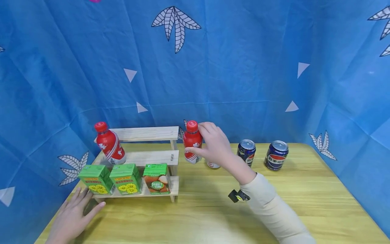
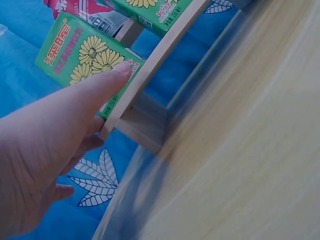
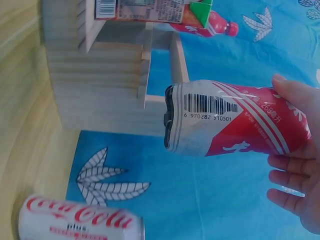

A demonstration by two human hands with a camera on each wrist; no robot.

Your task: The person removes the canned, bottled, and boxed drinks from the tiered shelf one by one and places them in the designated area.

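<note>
Head view: right grip [image 1: 214, 144] round red bottle [image 1: 191, 138], left grip [image 1: 72, 214] loose near rack [image 1: 152, 157].

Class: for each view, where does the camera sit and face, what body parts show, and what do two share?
Head: worn on the head, facing forward and down at the tiered wooden shelf; left hand, right hand and sleeve show.
Left wrist: worn there, facing a chrysanthemum tea carton; left hand shows.
Right wrist: worn there, facing the held red bottle and Coca-Cola can; right hand shows.
Shared: the held red bottle shows in head and right wrist.
</note>
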